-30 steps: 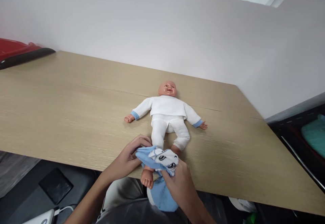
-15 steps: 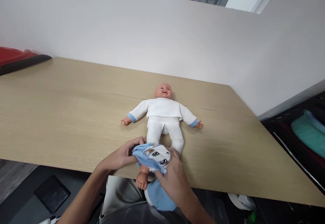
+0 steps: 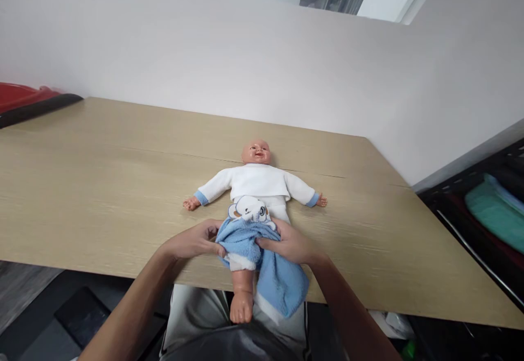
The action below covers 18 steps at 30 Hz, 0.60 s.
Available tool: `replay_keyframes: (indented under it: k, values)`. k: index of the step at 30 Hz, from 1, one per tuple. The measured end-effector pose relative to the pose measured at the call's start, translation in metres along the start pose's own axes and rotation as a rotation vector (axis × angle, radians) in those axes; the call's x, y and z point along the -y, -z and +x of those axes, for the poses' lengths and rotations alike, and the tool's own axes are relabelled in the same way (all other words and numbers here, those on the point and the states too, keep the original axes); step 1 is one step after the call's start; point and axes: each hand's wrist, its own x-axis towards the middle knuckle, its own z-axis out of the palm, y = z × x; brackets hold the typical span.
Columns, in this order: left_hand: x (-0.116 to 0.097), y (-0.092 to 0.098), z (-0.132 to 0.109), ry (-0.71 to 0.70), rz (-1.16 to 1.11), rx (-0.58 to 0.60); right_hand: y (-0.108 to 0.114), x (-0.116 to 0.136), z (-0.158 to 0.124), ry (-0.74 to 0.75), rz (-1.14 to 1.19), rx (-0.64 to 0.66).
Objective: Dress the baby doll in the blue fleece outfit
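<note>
Doll [image 3: 256,184] flat on back, mid worktop [image 3: 102,186], legs over near edge. Blue trousers [image 3: 249,241] bunched at hips, one bare foot through, other leg empty. Left hand [image 3: 192,241] and right hand [image 3: 290,244] flank waist, fingers pinching waistband each side for even hold.
</note>
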Motion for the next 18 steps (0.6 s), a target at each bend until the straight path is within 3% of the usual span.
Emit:
replay_keyframes:
  k: [3,7,12,18]
  values:
    - [0.004,0.003,-0.002,-0.038,0.063,-0.114,-0.002,0.002,-0.005,0.032,0.013,-0.037]
    - [0.004,-0.001,-0.001,-0.028,0.074,-0.283,0.003,-0.003,-0.017,0.067,0.136,0.038]
    - [-0.006,-0.006,-0.001,-0.045,0.061,-0.386,0.007,-0.02,-0.029,0.028,0.18,-0.091]
    - [-0.033,-0.018,-0.003,-0.187,0.417,-0.461,0.0,-0.015,-0.048,0.027,0.151,-0.151]
